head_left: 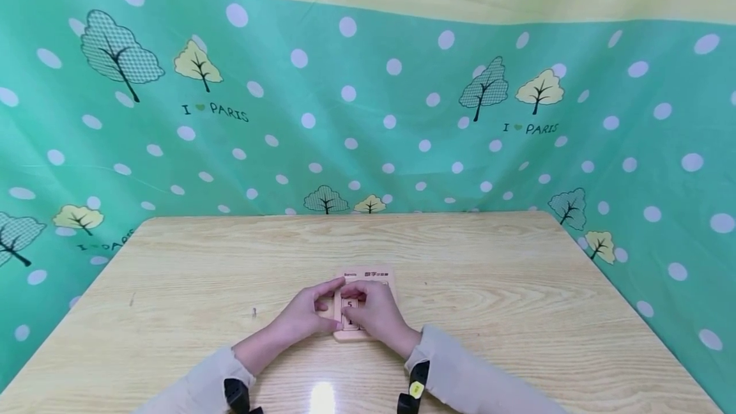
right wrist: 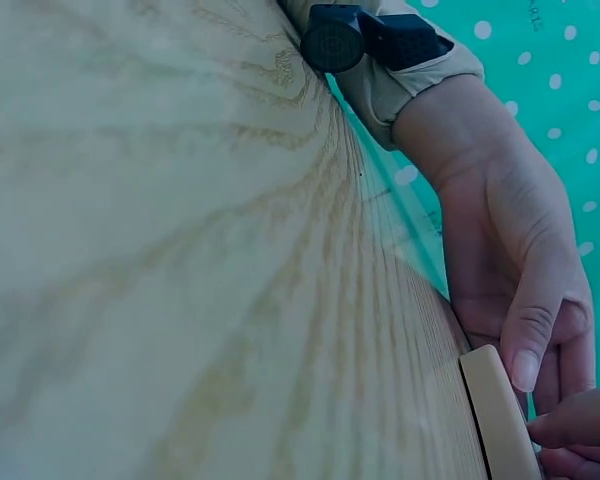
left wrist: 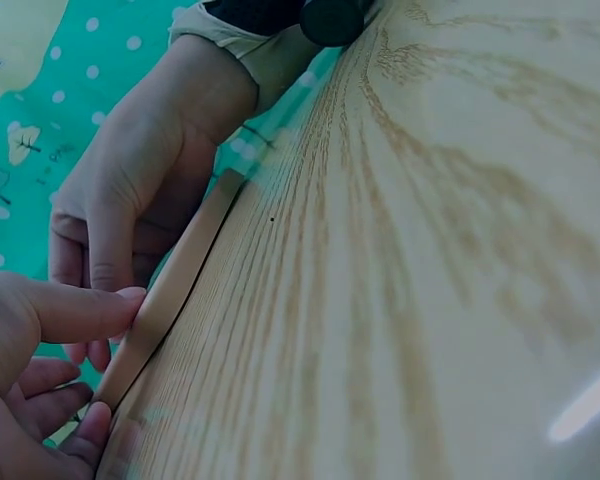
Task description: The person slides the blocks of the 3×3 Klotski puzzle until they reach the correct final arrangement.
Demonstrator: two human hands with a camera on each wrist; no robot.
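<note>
A flat wooden number slide puzzle (head_left: 368, 271) lies on the table, its printed heading along the far edge. My left hand (head_left: 305, 315) holds the left side of its frame, the index finger near the far corner and the thumb near the front. In the left wrist view the left thumb (left wrist: 105, 312) touches the frame (left wrist: 170, 290). Over the board, my right hand (head_left: 376, 312) rests thumb and fingertips on the tiles; a tile marked 5 (head_left: 349, 305) shows between them. The right hand covers most other tiles. The right thumb (right wrist: 532, 340) points down at the board in the right wrist view.
The wooden table (head_left: 489, 286) extends around the puzzle on all sides. Behind it and along both sides hangs a green dotted cloth (head_left: 402, 107) with printed trees. Light reflects off the table's front (head_left: 322, 396).
</note>
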